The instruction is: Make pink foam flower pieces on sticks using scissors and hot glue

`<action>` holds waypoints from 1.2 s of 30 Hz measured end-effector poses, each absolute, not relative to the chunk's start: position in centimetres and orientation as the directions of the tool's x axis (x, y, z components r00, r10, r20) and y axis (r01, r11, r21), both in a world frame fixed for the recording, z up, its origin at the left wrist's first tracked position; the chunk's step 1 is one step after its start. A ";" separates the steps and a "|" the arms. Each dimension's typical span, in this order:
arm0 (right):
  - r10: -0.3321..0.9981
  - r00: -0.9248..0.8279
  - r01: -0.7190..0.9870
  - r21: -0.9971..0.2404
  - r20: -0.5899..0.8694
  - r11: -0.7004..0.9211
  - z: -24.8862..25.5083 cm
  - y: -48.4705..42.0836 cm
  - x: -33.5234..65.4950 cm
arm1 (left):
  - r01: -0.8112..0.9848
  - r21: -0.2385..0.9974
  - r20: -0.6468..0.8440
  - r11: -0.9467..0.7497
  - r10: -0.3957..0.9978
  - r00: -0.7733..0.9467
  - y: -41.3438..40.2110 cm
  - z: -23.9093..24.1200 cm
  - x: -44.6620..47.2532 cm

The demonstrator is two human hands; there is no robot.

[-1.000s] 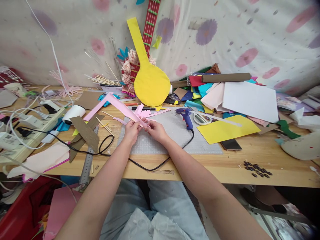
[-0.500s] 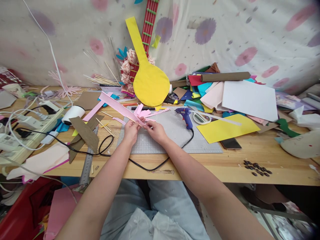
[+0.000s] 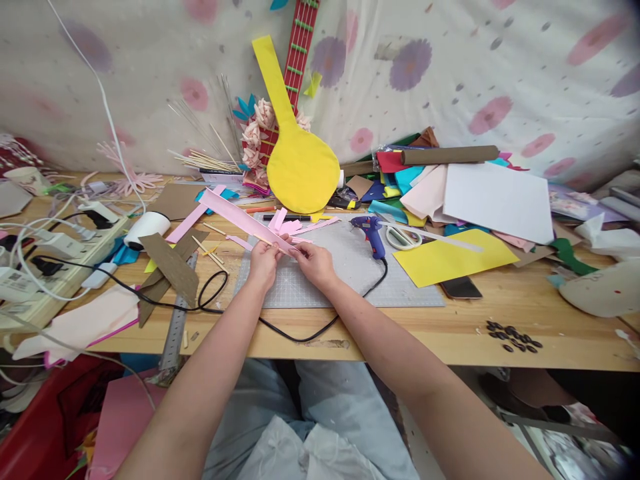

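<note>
Head camera: At a cluttered wooden workbench [image 3: 450, 333], a person's left hand [image 3: 263, 263] and right hand [image 3: 315, 263] meet over the far-left part of a grey cutting mat [image 3: 350, 283]. Both pinch the near end of a long pink foam strip [image 3: 240, 220] between thumb and fingertips, the two hands almost touching. The strip is lifted off the bench and slants away from the hands toward 10 o'clock, its far end above a brown card sheet [image 3: 177, 199]. Short pink offcuts [image 3: 290, 225] lie on the mat at 12 o'clock, just beyond the fingers. A blue glue gun [image 3: 370, 233] rests on the mat at 2 o'clock, its black cable [image 3: 300, 337] looping back past the wrists along the bench edge. Scissors [image 3: 400, 235] lie just beside the gun, and a yellow sheet [image 3: 453, 257] and a dark phone [image 3: 461, 288] sit at 3 o'clock. A metal ruler [image 3: 175, 327] hangs over the bench edge at 8 o'clock. A yellow paddle-shaped cutout [image 3: 300, 160] leans against the flowered cloth backdrop [image 3: 500, 60] at 12 o'clock.
</note>
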State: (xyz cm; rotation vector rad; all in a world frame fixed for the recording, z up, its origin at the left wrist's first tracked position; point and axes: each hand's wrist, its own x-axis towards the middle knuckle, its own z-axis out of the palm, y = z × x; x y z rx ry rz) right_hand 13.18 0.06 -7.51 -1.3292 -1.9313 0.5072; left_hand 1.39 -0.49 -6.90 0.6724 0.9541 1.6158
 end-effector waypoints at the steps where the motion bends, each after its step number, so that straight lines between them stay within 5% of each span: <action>1: 0.918 -0.205 0.632 -0.670 0.340 0.389 -7.6 0.1 13.2 | -0.509 0.856 -0.055 -0.086 0.966 -0.254 -0.5 -6.9 1.4; 19: 0.921 -0.242 0.484 -0.786 0.304 0.386 -8.1 0.9 13.1 | -0.582 0.812 -0.104 -0.038 0.973 -0.208 -0.6 -6.4 0.9; 30: 0.943 -0.282 0.114 -0.969 0.179 0.218 -8.6 1.7 13.7 | -0.370 0.927 -0.010 -0.055 0.985 -0.171 -1.1 -7.2 1.0; 36: 0.922 -0.321 0.104 -0.960 0.215 0.260 -8.9 1.9 13.4 | -0.344 0.937 -0.014 -0.061 0.977 -0.212 -1.0 -7.0 1.0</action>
